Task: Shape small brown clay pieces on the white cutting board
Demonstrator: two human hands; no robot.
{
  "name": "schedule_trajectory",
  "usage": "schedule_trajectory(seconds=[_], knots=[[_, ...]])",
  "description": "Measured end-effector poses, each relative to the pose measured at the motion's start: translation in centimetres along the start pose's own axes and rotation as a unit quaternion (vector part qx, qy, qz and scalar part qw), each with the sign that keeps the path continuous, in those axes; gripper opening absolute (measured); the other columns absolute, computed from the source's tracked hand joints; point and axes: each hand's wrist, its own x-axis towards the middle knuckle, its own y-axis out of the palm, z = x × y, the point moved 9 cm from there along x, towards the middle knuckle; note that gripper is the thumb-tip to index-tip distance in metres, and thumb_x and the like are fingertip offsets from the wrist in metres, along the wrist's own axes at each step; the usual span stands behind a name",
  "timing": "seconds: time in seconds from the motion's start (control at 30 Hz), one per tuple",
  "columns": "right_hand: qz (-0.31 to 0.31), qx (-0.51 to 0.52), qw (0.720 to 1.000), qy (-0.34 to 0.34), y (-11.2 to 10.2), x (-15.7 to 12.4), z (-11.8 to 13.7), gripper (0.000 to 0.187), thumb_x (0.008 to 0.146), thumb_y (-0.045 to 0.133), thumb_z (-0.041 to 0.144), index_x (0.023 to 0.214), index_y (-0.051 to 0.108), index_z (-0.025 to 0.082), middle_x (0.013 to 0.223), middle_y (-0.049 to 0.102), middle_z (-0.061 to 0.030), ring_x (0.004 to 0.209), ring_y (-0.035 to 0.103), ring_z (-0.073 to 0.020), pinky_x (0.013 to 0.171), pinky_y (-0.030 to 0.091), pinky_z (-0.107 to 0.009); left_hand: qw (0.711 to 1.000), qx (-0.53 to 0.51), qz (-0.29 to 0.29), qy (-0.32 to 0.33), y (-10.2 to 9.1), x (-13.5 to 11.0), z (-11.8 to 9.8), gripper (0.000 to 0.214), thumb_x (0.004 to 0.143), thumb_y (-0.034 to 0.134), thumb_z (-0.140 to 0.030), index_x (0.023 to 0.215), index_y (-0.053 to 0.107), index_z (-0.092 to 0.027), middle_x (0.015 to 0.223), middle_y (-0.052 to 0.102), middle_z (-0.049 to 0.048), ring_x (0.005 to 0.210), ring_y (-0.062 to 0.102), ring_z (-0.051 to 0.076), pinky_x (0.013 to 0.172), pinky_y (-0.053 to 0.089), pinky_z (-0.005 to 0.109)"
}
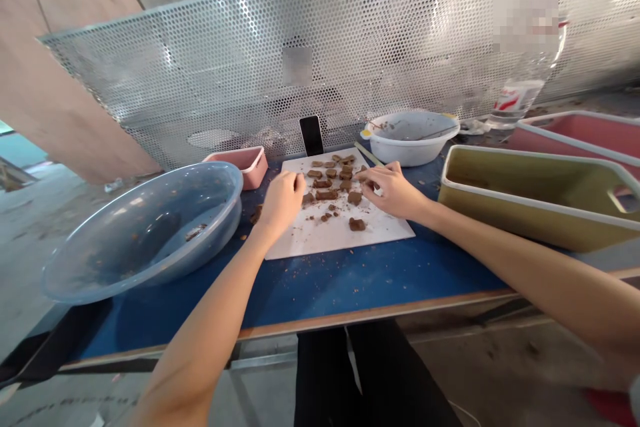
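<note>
Several brown clay-like pieces (pixel 327 195) lie in loose rows on a white board (pixel 340 243), with small crumbs scattered around them. At the board's left side is my left hand (pixel 283 200), its fingers curled in beside a brown lump (pixel 307 198); whatever is inside them is hidden. My right hand (pixel 387 188) reaches over the right side with bent fingertips pressed together, close to the brown pieces there. What those fingers hold, if anything, is too small to make out. One separate brown piece (pixel 357 224) rests nearer the board's front edge.
A large translucent blue basin (pixel 150 267) and a small pink bin (pixel 257 170) stand left. Behind the board leans a phone (pixel 312 136). To the right are a white basin (pixel 413 150), an olive bin (pixel 515 213), a pink bin (pixel 575 140) and a plastic bottle (pixel 517 100).
</note>
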Motion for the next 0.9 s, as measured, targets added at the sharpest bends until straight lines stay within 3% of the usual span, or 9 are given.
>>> schedule_trajectory(seconds=[0.07,0.13,0.27,0.4,0.57,0.7,0.9], knots=[[-0.009,0.002,1.0,-0.022,-0.3,-0.1,1.0,0.028,0.109,0.052,0.033,0.126,0.071,0.021,0.095,0.075,-0.0053,0.094,0.071,-0.0244,0.099,0.037,-0.047,0.987,-0.156,0.038,0.0,1.7,-0.3,-0.9,0.053,0.114,0.044,-0.044,0.066,0.044,-0.023,0.064,0.052,0.0021,0.065,0.053,0.018,0.068,0.042,0.033],[-0.02,0.012,0.998,-0.057,-0.7,-0.3,2.4,0.026,0.112,0.055,0.036,0.126,0.072,0.023,0.095,0.074,-0.0046,0.092,0.069,-0.023,0.098,0.04,-0.046,0.954,-0.283,0.099,0.0,3.6,-1.1,-2.3,0.061,0.114,0.04,-0.059,0.064,0.044,-0.023,0.061,0.046,0.0004,0.061,0.046,0.016,0.064,0.039,0.033],[-0.037,0.077,0.987,-0.135,-1.2,-1.0,5.5,0.028,0.11,0.068,0.044,0.131,0.071,0.026,0.097,0.075,-0.0032,0.09,0.07,-0.0222,0.093,0.048,-0.043,0.898,-0.41,0.149,0.047,5.0,-2.6,-5.4,0.064,0.104,0.054,-0.078,0.078,0.065,-0.021,0.077,0.059,0.0027,0.074,0.056,0.018,0.073,0.047,0.032],[-0.101,0.099,0.973,-0.181,-2.1,-1.5,7.0,0.025,0.109,0.072,0.034,0.133,0.073,0.028,0.099,0.076,-0.0026,0.091,0.071,-0.0211,0.089,0.051,-0.042,0.855,-0.491,0.155,0.067,5.0,-3.1,-6.3,0.061,0.097,0.068,-0.078,0.082,0.075,-0.02,0.101,0.068,0.0085,0.091,0.066,0.021,0.082,0.054,0.034],[-0.175,0.042,0.967,-0.182,-3.0,-2.0,7.1,0.018,0.104,0.079,0.034,0.121,0.079,0.028,0.102,0.076,-0.004,0.092,0.072,-0.021,0.088,0.047,-0.044,0.853,-0.497,0.147,0.061,5.2,-3.3,-6.2,0.058,0.102,0.067,-0.07,0.075,0.076,-0.019,0.106,0.071,0.012,0.103,0.068,0.025,0.09,0.055,0.039],[-0.166,0.038,0.968,-0.185,-2.9,-2.0,7.0,0.01,0.108,0.074,0.028,0.117,0.078,0.029,0.101,0.078,-0.0024,0.09,0.07,-0.0201,0.087,0.045,-0.044,0.862,-0.482,0.151,0.044,5.4,-3.6,-6.4,0.067,0.104,0.061,-0.073,0.064,0.064,-0.019,0.102,0.071,0.0113,0.097,0.068,0.024,0.089,0.055,0.039],[-0.137,0.06,0.979,-0.142,-3.1,-1.3,6.4,0.008,0.113,0.06,0.026,0.115,0.068,0.025,0.104,0.071,-0.006,0.099,0.067,-0.0234,0.09,0.047,-0.044,0.866,-0.485,0.124,0.009,5.3,-3.6,-5.8,0.06,0.11,0.046,-0.072,0.088,0.07,-0.021,0.095,0.069,0.0091,0.083,0.064,0.022,0.076,0.055,0.037]])
